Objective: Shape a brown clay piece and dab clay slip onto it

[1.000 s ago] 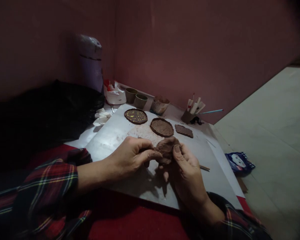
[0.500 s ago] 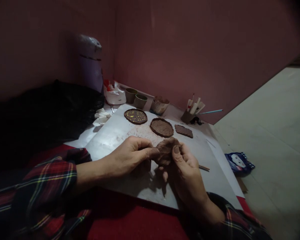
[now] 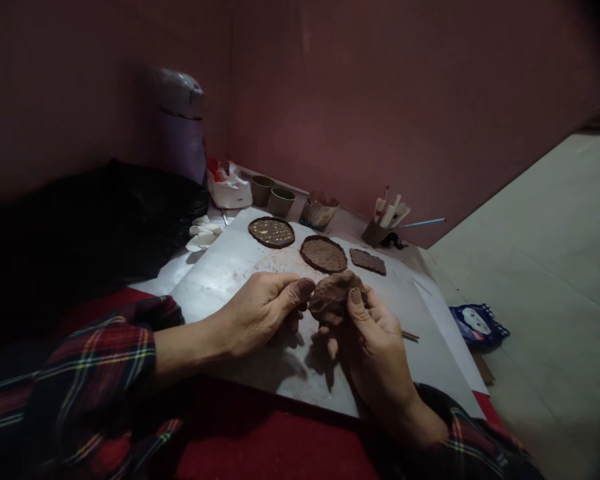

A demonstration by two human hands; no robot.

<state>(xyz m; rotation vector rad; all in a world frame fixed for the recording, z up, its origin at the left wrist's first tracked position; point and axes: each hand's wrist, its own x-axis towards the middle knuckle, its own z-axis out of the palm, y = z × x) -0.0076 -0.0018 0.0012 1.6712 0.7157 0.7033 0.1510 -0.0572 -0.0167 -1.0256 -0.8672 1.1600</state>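
A lumpy, flattened piece of brown clay (image 3: pixel 330 301) is held up over the white sheet. My right hand (image 3: pixel 380 340) grips its right side, thumb pressed on the face and fingers behind. At the clay's left edge is my left hand (image 3: pixel 260 310), thumb and fingers pinched together; whatever may be between them is hidden. Beyond my hands lie a round brown clay disc with a raised rim (image 3: pixel 323 255), a rectangular clay slab (image 3: pixel 368 261) and a dark round disc with yellow specks (image 3: pixel 271 232).
White sheets (image 3: pixel 205 287) cover the red table (image 3: pixel 260 427). Along the wall stand two small cups (image 3: pixel 282 202), a stained clear container (image 3: pixel 320 210) and a holder with tools (image 3: pixel 376 232). Thin sticks (image 3: pixel 410 336) lie right of my hand. A black bag (image 3: pixel 95 227) fills the left.
My left thumb and fingers have slid up and slightly left, off the clay's face to its edge. The clay has tilted a little in my right hand, showing more of its creased surface.
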